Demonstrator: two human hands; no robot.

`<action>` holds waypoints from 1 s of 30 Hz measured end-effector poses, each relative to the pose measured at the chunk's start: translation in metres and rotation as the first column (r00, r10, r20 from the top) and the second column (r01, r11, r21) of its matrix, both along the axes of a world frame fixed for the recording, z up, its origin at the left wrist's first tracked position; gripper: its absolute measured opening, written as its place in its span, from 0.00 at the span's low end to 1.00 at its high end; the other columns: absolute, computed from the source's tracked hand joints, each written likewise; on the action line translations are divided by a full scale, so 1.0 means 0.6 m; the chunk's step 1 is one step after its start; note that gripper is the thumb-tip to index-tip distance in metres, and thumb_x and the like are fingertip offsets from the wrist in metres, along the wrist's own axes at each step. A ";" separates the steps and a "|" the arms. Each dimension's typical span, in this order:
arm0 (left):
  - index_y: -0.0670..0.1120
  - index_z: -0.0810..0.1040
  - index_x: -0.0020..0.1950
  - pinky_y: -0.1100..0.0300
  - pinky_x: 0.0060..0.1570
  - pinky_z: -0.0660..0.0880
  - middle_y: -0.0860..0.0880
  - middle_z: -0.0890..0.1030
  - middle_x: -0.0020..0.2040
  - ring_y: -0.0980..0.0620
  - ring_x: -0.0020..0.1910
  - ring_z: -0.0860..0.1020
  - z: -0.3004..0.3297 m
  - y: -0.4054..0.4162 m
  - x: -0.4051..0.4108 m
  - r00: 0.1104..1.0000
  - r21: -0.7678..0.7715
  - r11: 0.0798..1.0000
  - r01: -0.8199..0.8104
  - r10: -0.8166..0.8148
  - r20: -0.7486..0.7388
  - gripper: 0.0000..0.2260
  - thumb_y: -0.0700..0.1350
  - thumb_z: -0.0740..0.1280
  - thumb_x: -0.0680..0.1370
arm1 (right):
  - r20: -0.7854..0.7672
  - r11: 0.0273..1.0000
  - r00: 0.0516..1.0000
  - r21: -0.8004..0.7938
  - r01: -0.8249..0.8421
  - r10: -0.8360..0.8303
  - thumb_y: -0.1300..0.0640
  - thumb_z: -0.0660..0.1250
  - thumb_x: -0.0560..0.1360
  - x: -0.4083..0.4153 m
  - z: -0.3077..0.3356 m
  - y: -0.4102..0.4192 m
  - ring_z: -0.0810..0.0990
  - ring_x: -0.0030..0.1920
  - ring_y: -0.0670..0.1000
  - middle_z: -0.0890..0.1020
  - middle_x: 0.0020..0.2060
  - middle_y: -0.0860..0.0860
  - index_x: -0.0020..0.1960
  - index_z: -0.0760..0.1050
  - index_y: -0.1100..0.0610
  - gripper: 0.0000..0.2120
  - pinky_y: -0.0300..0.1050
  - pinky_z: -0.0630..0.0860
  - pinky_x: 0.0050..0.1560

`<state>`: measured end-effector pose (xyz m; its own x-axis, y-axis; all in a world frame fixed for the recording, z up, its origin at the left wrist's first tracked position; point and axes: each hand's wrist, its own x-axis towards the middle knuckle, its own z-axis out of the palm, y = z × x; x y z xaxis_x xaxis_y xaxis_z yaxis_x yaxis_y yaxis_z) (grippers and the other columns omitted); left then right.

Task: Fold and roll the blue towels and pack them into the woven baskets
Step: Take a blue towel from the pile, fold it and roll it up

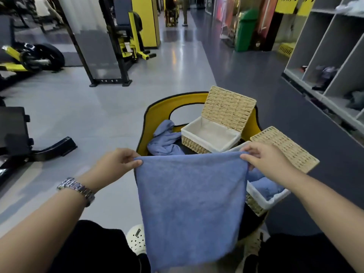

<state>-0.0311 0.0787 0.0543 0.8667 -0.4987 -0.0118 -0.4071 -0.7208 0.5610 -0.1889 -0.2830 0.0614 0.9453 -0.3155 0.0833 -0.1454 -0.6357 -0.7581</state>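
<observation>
A person, seated, holds a blue towel (192, 203) up by its top edge, which is pulled flat between the hands; the cloth hangs free over the lap. The left hand (116, 162) pinches the upper left corner between thumb and fingers; the right hand (266, 160) pinches the upper right corner likewise. Behind the towel, on a yellow-backed seat (157, 111), stand two woven baskets with lids open: the far basket (210, 137) shows only its white lining, the near basket (266, 196) already holds blue cloth, partly hidden by the towel and the right wrist. A second, crumpled towel (165, 137) lies just beside the far basket. Risks, as judged: both grips are light corner pinches, so a slip at either hand would drop that side and skew the fold; the lower edge hangs near the shoe (136, 240) and may brush the floor if lowered; a fold made in the air, without a surface, may come out uneven, giving a loose roll that fits the basket poorly; a swinging towel could catch the near basket's lid (285, 148)
</observation>
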 end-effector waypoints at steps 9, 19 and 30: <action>0.47 0.81 0.49 0.56 0.44 0.73 0.49 0.81 0.43 0.49 0.43 0.78 -0.107 -0.069 0.162 0.998 0.121 0.991 -0.061 0.057 0.039 0.05 0.46 0.67 0.77 | -0.080 0.994 0.993 -0.071 0.081 -0.087 0.60 0.65 0.77 0.201 -0.144 -0.046 0.81 0.37 0.56 0.81 0.34 0.54 0.44 0.76 0.53 0.04 0.58 0.79 0.46; 0.53 0.80 0.47 0.58 0.38 0.76 0.56 0.81 0.39 0.53 0.37 0.79 -0.183 0.005 0.047 0.914 0.229 0.933 0.277 -0.329 0.236 0.08 0.50 0.62 0.73 | 0.011 0.921 0.979 -0.342 -0.187 0.203 0.60 0.63 0.72 0.065 -0.211 -0.016 0.76 0.43 0.50 0.82 0.40 0.52 0.43 0.80 0.59 0.07 0.38 0.67 0.45; 0.62 0.77 0.53 0.61 0.48 0.62 0.61 0.79 0.50 0.57 0.52 0.76 -0.312 0.014 -0.025 0.925 0.473 0.815 0.336 -0.379 -0.004 0.11 0.49 0.62 0.73 | -0.358 0.721 0.871 -0.496 -0.484 0.338 0.63 0.66 0.67 -0.021 -0.315 0.016 0.74 0.42 0.51 0.78 0.38 0.45 0.39 0.78 0.49 0.09 0.41 0.66 0.42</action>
